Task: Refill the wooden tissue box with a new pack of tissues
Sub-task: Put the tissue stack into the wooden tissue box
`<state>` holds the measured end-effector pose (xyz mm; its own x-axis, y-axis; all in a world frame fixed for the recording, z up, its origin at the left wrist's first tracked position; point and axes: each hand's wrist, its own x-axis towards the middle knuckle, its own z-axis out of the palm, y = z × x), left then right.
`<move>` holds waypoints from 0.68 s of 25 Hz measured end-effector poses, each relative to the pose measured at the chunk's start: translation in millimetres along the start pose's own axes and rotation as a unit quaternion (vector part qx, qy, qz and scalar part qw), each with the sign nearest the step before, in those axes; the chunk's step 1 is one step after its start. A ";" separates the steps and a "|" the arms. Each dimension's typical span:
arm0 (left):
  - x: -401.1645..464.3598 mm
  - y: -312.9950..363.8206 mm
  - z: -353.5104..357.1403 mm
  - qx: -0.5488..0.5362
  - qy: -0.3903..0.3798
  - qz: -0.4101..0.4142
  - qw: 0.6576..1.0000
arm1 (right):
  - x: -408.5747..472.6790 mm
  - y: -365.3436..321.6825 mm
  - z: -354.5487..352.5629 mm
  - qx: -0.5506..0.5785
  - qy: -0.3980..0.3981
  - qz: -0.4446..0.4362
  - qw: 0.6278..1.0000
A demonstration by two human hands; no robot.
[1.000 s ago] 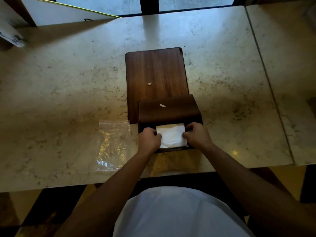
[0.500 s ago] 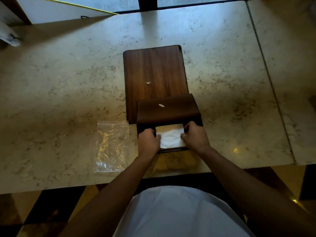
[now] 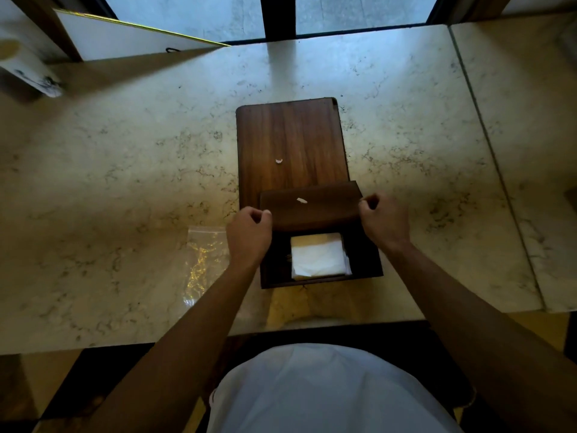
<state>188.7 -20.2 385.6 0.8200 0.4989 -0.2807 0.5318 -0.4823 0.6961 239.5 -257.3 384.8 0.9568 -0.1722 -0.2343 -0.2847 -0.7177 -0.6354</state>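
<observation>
The dark wooden tissue box (image 3: 365,260) lies near the table's front edge, its near half uncovered. A white stack of tissues (image 3: 318,254) sits inside it. A dark wooden panel (image 3: 312,214) covers the box's far half, and a lighter wooden board (image 3: 290,135) stretches away behind it. My left hand (image 3: 249,235) is at the panel's left edge and my right hand (image 3: 384,221) at its right edge. Both have their fingers curled onto the panel's corners. A small white scrap (image 3: 301,200) lies on the panel.
An empty clear plastic bag (image 3: 204,260) lies flat to the left of the box. Another white scrap (image 3: 278,161) rests on the board. The marble table (image 3: 125,170) has a seam on the right and a white panel (image 3: 125,39) at the back left.
Both hands have left the tissues and moved up and outward to the panel's two side edges. The tissue stack is now in plain sight in the box.
</observation>
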 end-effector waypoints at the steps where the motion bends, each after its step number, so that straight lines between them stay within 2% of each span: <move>1: 12.4 -0.4 -4.6 0.009 0.015 -0.012 1.000 | 10.6 -0.8 -1.7 -0.005 -0.007 0.013 1.000; 3: 34.6 -5.0 -8.7 0.024 -0.001 -0.067 0.997 | 28.7 0.0 -1.9 -0.050 -0.051 0.033 0.997; 6: 44.0 -7.3 -6.1 0.004 -0.077 -0.127 0.989 | 41.9 -1.8 -1.3 -0.080 -0.096 0.062 0.990; 11: 44.1 -11.4 -0.9 -0.055 -0.069 -0.147 0.985 | 44.6 -0.2 0.7 -0.066 -0.110 0.097 0.987; 14: 43.8 -11.3 -6.3 -0.084 -0.050 -0.149 0.984 | 40.9 4.1 -2.4 0.012 -0.090 0.110 0.990; 17: 43.2 -8.9 -19.6 -0.132 -0.033 -0.117 0.984 | 32.5 4.8 -13.9 0.103 -0.026 0.103 0.989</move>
<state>215.2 19.7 380.3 0.6984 0.5225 -0.4892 0.6409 -0.1523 0.7523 270.1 -275.7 384.4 0.8746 -0.2613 -0.4084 -0.4841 -0.5169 -0.7060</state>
